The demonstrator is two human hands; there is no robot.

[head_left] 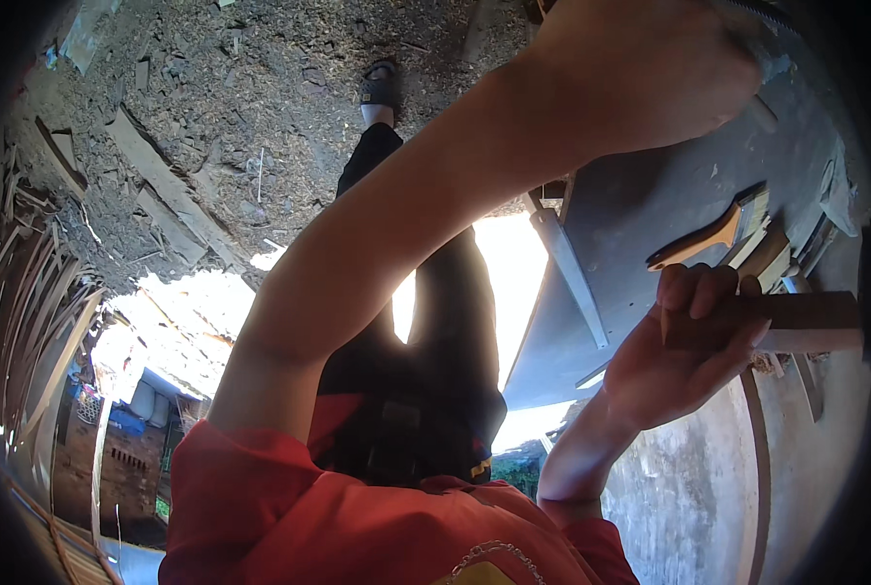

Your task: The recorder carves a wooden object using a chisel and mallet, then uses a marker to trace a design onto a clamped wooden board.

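One block of brown wood [813, 317], with flat faces and straight edges, is in my right grip [671, 366]: the fingers are curled around one end, and the other end sticks out to the right. My left grip [684, 78] is over the farther part of the worktop [635, 210]; its fingers are turned away, so I cannot tell how closed it is or what it has. The worktop is smooth and grey. On it lies a brush [703, 239] with rounded wooden handle; a slim, flat bar [570, 278] is at its left edge. Farther, crumbly chips cover the rough floor [289, 117], with flat boards [167, 183]. Thin strips [28, 302] are piled at far left.
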